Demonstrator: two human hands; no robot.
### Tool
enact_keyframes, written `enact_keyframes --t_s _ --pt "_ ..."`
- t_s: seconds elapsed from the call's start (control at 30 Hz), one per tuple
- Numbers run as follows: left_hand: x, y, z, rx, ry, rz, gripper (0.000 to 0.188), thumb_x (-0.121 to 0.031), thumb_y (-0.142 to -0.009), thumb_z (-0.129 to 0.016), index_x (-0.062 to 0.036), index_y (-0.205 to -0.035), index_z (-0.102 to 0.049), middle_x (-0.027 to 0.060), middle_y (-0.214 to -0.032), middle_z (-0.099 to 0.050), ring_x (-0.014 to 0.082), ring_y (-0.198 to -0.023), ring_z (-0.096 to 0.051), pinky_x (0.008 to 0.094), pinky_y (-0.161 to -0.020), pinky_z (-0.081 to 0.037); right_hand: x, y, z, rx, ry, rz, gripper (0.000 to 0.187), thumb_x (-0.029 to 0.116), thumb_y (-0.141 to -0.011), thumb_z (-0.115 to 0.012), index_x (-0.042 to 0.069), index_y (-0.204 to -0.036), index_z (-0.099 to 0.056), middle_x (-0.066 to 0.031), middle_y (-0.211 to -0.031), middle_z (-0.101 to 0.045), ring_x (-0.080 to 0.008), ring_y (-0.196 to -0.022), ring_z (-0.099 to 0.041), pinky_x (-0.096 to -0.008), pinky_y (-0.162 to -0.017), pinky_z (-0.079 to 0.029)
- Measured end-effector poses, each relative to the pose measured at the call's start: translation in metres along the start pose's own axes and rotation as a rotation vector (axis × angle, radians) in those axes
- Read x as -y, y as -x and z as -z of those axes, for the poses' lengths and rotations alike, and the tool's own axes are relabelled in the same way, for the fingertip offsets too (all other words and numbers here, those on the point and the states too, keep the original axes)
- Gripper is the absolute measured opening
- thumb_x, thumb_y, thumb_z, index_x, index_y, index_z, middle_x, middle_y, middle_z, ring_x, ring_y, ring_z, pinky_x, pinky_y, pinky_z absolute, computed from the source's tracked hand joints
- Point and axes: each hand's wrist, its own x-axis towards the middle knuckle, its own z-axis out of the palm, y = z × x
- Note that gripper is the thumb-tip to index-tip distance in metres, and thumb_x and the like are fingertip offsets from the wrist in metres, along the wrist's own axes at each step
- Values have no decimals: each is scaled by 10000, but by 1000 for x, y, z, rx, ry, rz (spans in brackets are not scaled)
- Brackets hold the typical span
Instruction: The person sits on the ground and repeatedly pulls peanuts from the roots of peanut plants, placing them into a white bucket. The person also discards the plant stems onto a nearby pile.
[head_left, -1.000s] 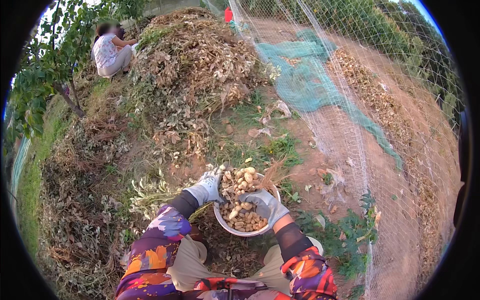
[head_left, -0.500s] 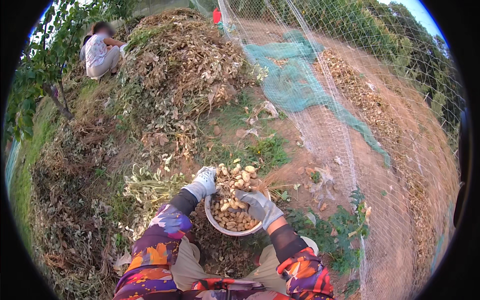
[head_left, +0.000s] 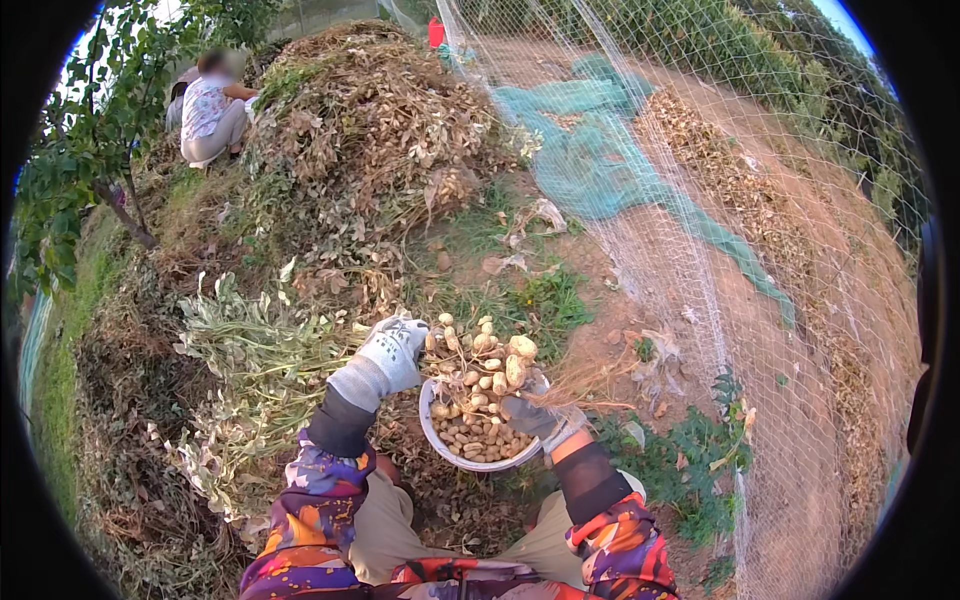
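My left hand (head_left: pixel 393 353), in a white and grey glove, is closed round the stems of a peanut plant (head_left: pixel 265 335). Its dry leafy tops spread out to the left, while a cluster of peanuts (head_left: pixel 497 365) with thin roots hangs on the right side of the fist. Below the cluster is a round white bucket (head_left: pixel 428 420), partly filled with loose peanuts (head_left: pixel 475 440). My gloved right hand (head_left: pixel 545 420) is over the bucket's right rim, fingers curled in against the lower pods; what they grip is hidden.
A big heap of dried plants (head_left: pixel 370 130) rises ahead. A person (head_left: pixel 215 110) squats at its far left near a tree (head_left: pixel 125 215). White netting (head_left: pixel 700 290) and a green mesh sheet (head_left: pixel 600 160) lie along the right. Green weeds (head_left: pixel 680 465) grow right of the bucket.
My left hand has moved left and slightly up, bringing the leafy plant and its peanut cluster into fuller view. My right hand has shifted a little right and down.
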Motion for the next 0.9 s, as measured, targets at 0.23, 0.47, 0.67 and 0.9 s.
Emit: enact_keyframes --t_s 0.23,0.47,0.67,0.9 --pt "6 -6 -20 -195 72 -93 324 -180 -600 -653 -69 -900 -606 142 -895 -593 305 -907 -559 379 -823 -429 -18 -3 -22 -65 151 65 510 254 -799 -621 77 -1236 -426 -81 -1134 -555 -211 -1003 -552 -360 -892 -462" --pt "19 -9 -36 -208 110 -43 271 -206 -616 -662 -82 -851 -611 120 -870 -601 303 -882 -569 378 -800 -431 25 -8 -46 65 -465 -363 550 263 -724 -724 123 -1189 -465 -17 -1155 -524 -190 -1060 -520 -359 -850 -476" --pt "20 -5 -35 -170 44 70 272 -209 -626 -661 -90 -868 -625 126 -902 -612 295 -933 -567 372 -844 -426 21 -23 -56 199 -767 -443 579 280 -802 -642 12 -1257 -405 -120 -1190 -519 -241 -1057 -544 -390 -915 -459" --pt "29 -9 -42 -169 37 40 216 -169 -576 -635 -81 -772 -613 132 -814 -612 317 -849 -579 388 -776 -447 28 -19 -57 17 -508 -497 506 180 -807 -594 13 -1254 -427 -134 -1133 -567 -249 -1025 -576 -418 -805 -515"
